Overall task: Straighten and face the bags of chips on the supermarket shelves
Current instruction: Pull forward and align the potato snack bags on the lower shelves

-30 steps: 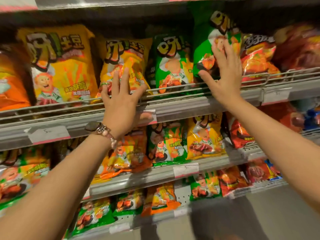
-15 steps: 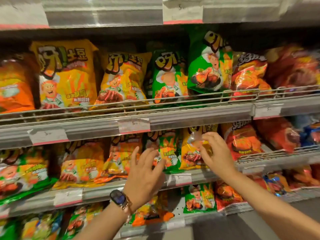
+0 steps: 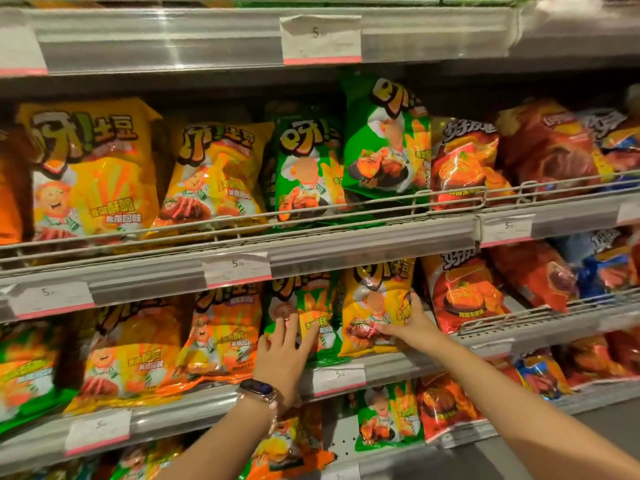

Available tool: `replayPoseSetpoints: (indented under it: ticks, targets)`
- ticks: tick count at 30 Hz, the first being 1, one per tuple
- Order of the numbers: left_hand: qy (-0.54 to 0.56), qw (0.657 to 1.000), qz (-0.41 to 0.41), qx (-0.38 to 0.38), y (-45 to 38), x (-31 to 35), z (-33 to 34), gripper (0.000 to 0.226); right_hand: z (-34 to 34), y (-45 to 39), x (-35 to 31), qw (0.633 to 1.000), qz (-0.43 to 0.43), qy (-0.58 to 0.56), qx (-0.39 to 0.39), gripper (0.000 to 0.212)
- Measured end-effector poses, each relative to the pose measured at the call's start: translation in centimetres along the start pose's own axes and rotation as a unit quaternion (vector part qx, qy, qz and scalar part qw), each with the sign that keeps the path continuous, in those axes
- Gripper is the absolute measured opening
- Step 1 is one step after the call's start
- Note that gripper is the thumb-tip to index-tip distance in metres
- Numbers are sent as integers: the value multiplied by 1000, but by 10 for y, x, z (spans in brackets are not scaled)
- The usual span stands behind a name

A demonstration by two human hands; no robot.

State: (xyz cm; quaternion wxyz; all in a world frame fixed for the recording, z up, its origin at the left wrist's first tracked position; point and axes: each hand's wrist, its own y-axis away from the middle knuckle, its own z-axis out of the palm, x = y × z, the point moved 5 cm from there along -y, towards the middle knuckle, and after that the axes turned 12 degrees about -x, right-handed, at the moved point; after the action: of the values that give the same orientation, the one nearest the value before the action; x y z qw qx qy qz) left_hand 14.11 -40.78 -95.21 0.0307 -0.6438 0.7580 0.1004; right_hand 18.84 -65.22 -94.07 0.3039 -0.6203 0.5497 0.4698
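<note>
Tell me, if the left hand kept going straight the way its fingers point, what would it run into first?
Most likely the green chip bag: the left hand points up and into the shelf, its straight fingertips already at or on the bag's front, though depth is hard to judge.

Both bare forearms reached up and forward from the bottom edge of the view, angled toward each other. The left hand (image 3: 282,355) was spread flat, palm forward, its straight fingers (image 3: 290,327) fanned upward. A dark oblong smartwatch on a pale metallic band (image 3: 259,390) circled the left wrist. The right hand (image 3: 410,323) was turned leftward, its thumb (image 3: 414,299) raised and its fingers (image 3: 382,329) stretched low to the left.
</note>
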Motion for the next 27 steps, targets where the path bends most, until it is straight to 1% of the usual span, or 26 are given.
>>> replayPoseSetpoints:
  ticks: [1, 4, 5, 6, 9, 10, 11, 13, 16, 19, 21, 23, 25, 26, 27]
  targets:
    - [-2, 1000, -1, -5, -2, 1, 1, 120, 0, -1, 1, 1000, 8, -8, -3, 108]
    - [-7, 1000, -4, -10, -6, 2, 5, 124, -8, -3, 4, 999, 25, -25, 19, 108]
    - [-9, 1000, -6, -7, -7, 1, 6, 125, -10, -5, 5, 999, 28, -32, 19, 106]
    - [-13, 1000, -8, -2, -8, 1, 8, 125, -11, -7, 5, 999, 29, -38, 12, 96]
    - [-20, 1000, -13, -4, -8, 0, 7, 126, -10, -4, 0, 999, 8, -29, -9, 38]
    - [-19, 1000, -14, -6, -8, 0, 7, 125, -10, -2, -2, 999, -10, -33, -1, 27]
    - [-18, 1000, -15, -7, -8, 0, 7, 124, -10, 1, -5, 999, -28, -44, 12, 23]
    - [-16, 1000, -16, -11, -7, 0, 6, 123, -12, 8, -14, 996, -59, -59, 39, 24]
    - [-20, 1000, -2, -11, -4, 0, 3, 124, -11, 18, -29, 993, -89, -53, 52, 22]
    - [-16, 1000, 14, 7, 7, -8, 5, 114, -6, 31, -39, 991, -108, -43, 65, 20]
    - [29, 998, 24, 55, 23, -17, 2, 107, 1, 40, -39, 989, -121, -43, 76, 19]
    - [69, 982, 3, 177, 45, -32, -11, 102, 10, 50, -38, 987, -127, -35, 89, 18]
    - [89, 948, -48, 302, 61, -55, -20, 95, 20, 58, -36, 985, -131, -28, 105, 17]
    - [124, 937, -88, 315, 65, -69, -21, 96, 25, 61, -36, 984, -135, -20, 112, 17]
    - [168, 931, -134, 295, 66, -84, -20, 101, 30, 64, -37, 983, -140, -7, 117, 18]
